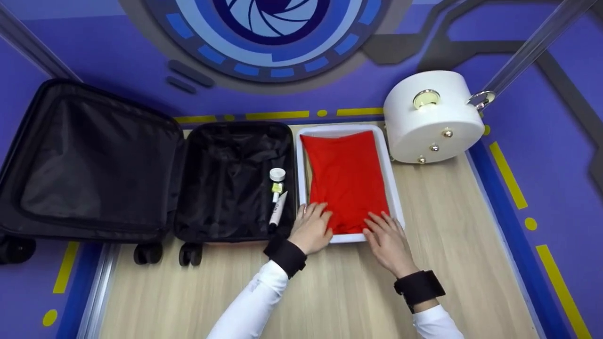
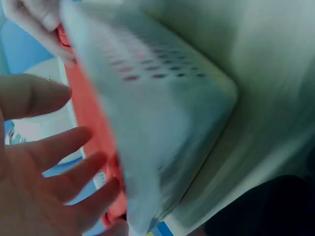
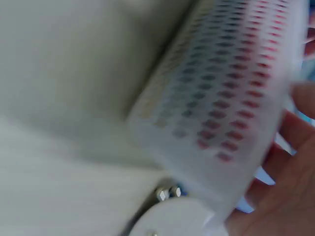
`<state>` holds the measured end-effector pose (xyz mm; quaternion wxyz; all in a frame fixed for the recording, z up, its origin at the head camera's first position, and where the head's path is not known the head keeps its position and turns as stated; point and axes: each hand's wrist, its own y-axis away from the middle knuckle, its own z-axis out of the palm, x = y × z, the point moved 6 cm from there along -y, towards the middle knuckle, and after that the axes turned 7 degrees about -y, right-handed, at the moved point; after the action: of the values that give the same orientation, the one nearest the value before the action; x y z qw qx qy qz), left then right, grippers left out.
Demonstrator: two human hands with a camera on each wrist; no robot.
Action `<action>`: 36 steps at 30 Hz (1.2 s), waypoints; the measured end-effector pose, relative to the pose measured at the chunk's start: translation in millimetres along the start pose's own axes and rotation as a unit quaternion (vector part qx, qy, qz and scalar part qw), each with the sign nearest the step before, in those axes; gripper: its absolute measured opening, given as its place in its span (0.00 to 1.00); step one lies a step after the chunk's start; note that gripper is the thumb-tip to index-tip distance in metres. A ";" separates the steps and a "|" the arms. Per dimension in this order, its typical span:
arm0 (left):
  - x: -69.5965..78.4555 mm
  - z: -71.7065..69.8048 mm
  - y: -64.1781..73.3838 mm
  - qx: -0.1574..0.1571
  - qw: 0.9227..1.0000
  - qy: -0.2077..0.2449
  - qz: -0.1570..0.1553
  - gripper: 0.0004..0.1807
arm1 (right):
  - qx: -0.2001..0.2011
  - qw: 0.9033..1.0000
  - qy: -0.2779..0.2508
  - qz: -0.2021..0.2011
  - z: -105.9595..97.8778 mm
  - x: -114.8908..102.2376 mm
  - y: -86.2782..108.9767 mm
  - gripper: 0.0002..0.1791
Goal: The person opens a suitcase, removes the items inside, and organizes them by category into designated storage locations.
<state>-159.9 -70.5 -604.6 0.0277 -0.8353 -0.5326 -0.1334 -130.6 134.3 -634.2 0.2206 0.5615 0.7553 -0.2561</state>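
Observation:
A red cloth [image 1: 348, 174] lies spread in a white plastic basket [image 1: 395, 200] with rows of holes in its wall [image 3: 216, 128]. At the near left corner, my left hand [image 1: 311, 231] has its fingers over the rim and the cloth's edge. Its fingers and thumb [image 2: 34, 98] are extended and spread in the left wrist view. My right hand [image 1: 388, 242] is at the near right corner, fingertips on the cloth's edge. In the right wrist view its fingers [image 3: 280, 152] reach over the rim without curling round anything visible.
An open black suitcase [image 1: 221, 207] stands left of the basket, its lid [image 1: 101, 160] folded out. Inside lie a white-lidded jar [image 1: 277, 174], a small yellow-labelled bottle [image 1: 277, 188] and a white tube [image 1: 278, 210]. Behind right is a white round case [image 1: 433, 134] with metal studs.

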 end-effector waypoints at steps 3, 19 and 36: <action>4.7 10.0 1.0 -0.027 0.998 -0.057 -0.015 0.26 | -0.015 0.998 0.054 0.021 3.0 6.5 2.1 0.27; -4.8 14.5 -0.6 -0.049 0.999 -0.004 -0.003 0.26 | 0.095 0.994 0.045 0.004 22.0 -1.7 7.1 0.22; -84.6 11.3 110.3 0.293 0.949 0.071 -0.092 0.07 | 0.107 0.993 0.011 -0.048 62.8 -29.5 11.6 0.24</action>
<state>-92.3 -190.6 -626.3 0.2966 -0.7258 -0.6198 -0.0326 -108.6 75.5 -666.0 0.1383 0.5481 0.7520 -0.3391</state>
